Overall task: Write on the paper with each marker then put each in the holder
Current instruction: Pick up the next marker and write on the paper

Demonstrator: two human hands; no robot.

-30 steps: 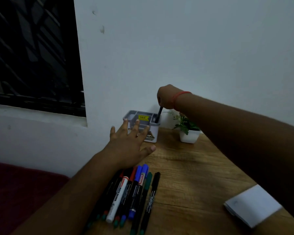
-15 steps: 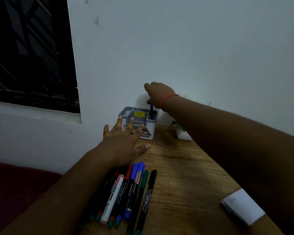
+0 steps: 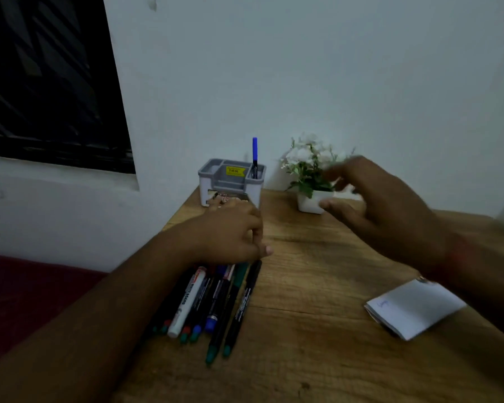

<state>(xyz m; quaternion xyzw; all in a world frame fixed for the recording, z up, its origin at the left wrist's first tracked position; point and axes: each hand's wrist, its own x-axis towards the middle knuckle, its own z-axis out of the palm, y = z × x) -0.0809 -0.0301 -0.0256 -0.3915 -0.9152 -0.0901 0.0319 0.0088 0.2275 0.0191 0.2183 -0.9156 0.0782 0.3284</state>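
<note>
We have just let go of the blue marker (image 3: 254, 157): half a second ago our right hand (image 3: 373, 205) was still at the holder (image 3: 230, 181) with the marker under its fingers, and now that marker stands upright on its own in the holder's right-hand compartment, its blue end poking well above the rim. The right hand has come back toward us and hangs blurred in the air between the plant (image 3: 310, 173) and the paper (image 3: 413, 308), fingers spread and loosely bent, gripping nothing.

Our left hand (image 3: 230, 232) has changed too. It lay flat and splayed just in front of the holder; now its fingers are curled down over the top ends of the markers (image 3: 213, 301) lying in a row on the bench (image 3: 317, 286). We cannot tell whether it has pinched one of them or only rests on them, since the fingertips are hidden under the hand.

We judge that one marker is done, written with and stowed, and that the left hand is picking out the next. The faint scribble on the folded paper fits that. The rest of the row, green, blue, red and a white-barrelled one among them, is not yet dealt with. The paper sits near the bench's right edge, well apart from the markers, so the next marker has to cross over to it.
</note>
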